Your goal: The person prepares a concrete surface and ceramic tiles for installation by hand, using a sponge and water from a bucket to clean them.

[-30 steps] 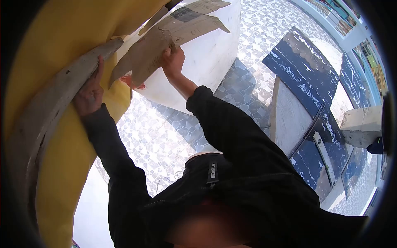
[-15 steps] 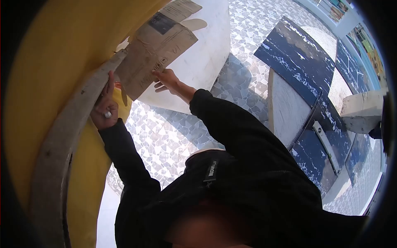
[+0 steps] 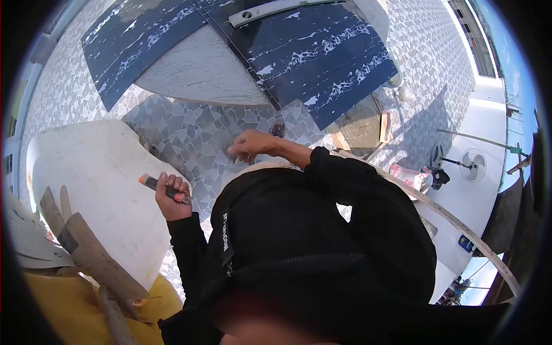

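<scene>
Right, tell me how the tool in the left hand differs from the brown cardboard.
The tool is black with orange-red ends; the cardboard is brown with a darker patch. The tool is small and slim; the cardboard is far larger and broader. The tool is gripped in the left hand; the cardboard touches neither hand. Both are on the person's left.

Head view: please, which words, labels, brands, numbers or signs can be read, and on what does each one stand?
Nothing can be quoted with certainty.
Tag on the black jacket: pale letters, too blurred to read.
Blue label by the white wall: too small to read.
Red-and-white bag: markings too blurred to read.
Orange-and-black tool in the left hand: no lettering made out.
</scene>
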Tool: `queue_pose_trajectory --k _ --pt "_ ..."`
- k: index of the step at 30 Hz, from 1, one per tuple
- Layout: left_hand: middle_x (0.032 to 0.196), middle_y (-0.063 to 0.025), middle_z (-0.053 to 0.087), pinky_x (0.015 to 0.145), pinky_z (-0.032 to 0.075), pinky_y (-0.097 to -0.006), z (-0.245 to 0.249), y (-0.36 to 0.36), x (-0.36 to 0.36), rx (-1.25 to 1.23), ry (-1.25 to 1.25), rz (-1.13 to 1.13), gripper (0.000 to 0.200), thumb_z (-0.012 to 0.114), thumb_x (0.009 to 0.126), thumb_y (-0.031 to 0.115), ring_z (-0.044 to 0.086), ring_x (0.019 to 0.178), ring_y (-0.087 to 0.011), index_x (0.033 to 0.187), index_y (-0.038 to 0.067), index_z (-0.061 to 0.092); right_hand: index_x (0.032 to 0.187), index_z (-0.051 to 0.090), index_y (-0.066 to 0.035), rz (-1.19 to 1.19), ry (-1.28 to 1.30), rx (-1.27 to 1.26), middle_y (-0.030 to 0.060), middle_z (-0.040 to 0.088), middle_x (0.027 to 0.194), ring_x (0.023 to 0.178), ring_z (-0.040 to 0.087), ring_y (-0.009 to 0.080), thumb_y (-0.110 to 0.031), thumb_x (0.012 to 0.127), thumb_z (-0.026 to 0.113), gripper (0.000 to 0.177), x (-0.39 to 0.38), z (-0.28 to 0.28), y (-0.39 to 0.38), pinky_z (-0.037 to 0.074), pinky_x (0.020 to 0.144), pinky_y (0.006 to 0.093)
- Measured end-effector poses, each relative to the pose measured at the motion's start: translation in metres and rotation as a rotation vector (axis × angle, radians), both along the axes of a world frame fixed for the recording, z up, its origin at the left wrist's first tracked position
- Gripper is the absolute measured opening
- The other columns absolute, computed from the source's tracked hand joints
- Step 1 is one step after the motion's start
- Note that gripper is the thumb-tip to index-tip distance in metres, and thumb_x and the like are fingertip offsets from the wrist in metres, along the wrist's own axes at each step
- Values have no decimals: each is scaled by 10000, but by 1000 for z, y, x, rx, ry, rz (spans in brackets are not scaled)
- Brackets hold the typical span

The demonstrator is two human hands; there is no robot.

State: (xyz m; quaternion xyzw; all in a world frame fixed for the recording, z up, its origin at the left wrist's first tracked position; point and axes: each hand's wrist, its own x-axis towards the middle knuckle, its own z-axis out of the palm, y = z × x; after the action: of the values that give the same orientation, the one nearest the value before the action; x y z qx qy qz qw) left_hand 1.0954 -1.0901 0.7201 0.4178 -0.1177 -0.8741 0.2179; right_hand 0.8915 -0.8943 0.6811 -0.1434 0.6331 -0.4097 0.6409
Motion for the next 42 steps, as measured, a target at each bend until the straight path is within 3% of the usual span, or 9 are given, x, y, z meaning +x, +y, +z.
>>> queue_pose_trajectory --k 4,9,13,21,25,27,30,37,42 --pt "723 -10 447 508 384 -248 -35 6 -81 -93 -162 -461 375 584 795 64 468 620 -123 1138 57 432 827 591 -23 -563 125 -54 29 602 731 610 572 100 -277 870 604 258 -12 14 99 505 566 247" --pt "710 -14 471 461 373 -262 -72 14 -152 -318 -262 -418 331 600 764 31 484 578 -126 1070 70 480 805 600 -5 -995 385 177 48 604 689 560 558 97 -209 858 564 214 9 -23 207 479 503 232" --pt "688 -26 471 462 386 -263 -62 25 -181 -179 -214 -309 178 601 766 59 486 569 -135 906 86 494 853 642 19 -480 830 454 126 660 741 673 639 211 -230 814 568 263 14 -57 272 495 640 329" --pt "670 -42 464 450 413 -261 -30 -16 -251 -69 -114 -217 139 595 760 129 492 565 -156 801 90 468 917 629 16 -316 1033 404 156 665 795 658 654 210 -227 839 577 260 -58 -58 338 506 602 319" --pt "606 -38 476 383 396 -266 -37 -93 -312 -477 -281 -305 192 653 762 180 472 461 -150 789 97 482 917 627 12 -839 755 333 114 655 751 600 628 159 -185 863 559 215 -85 -37 331 499 545 274" --pt "593 -29 463 359 368 -270 -54 -136 -346 -720 -318 -436 221 677 732 169 448 424 -133 820 64 503 917 621 19 -765 1033 412 99 645 733 604 609 130 -179 873 548 216 -84 -47 331 492 533 257" --pt "557 -21 448 352 332 -270 -101 -210 -400 -1037 -486 -479 253 688 681 176 418 390 -119 814 38 523 892 637 -1 -951 906 538 156 659 804 760 645 271 -205 841 559 224 -61 -39 291 493 704 354" --pt "584 34 391 364 294 -228 -115 -170 -417 -651 -372 -750 126 626 772 124 361 415 -66 793 130 502 921 628 0 -1100 808 495 161 659 847 799 649 272 -167 825 580 198 -12 -25 141 501 722 345" --pt "825 -97 630 374 325 -227 -133 -57 -374 -532 -406 -1009 393 638 792 211 385 416 -83 1134 42 545 930 631 -6 -1107 714 556 162 660 856 799 646 282 -212 821 583 238 6 -42 105 500 734 359"
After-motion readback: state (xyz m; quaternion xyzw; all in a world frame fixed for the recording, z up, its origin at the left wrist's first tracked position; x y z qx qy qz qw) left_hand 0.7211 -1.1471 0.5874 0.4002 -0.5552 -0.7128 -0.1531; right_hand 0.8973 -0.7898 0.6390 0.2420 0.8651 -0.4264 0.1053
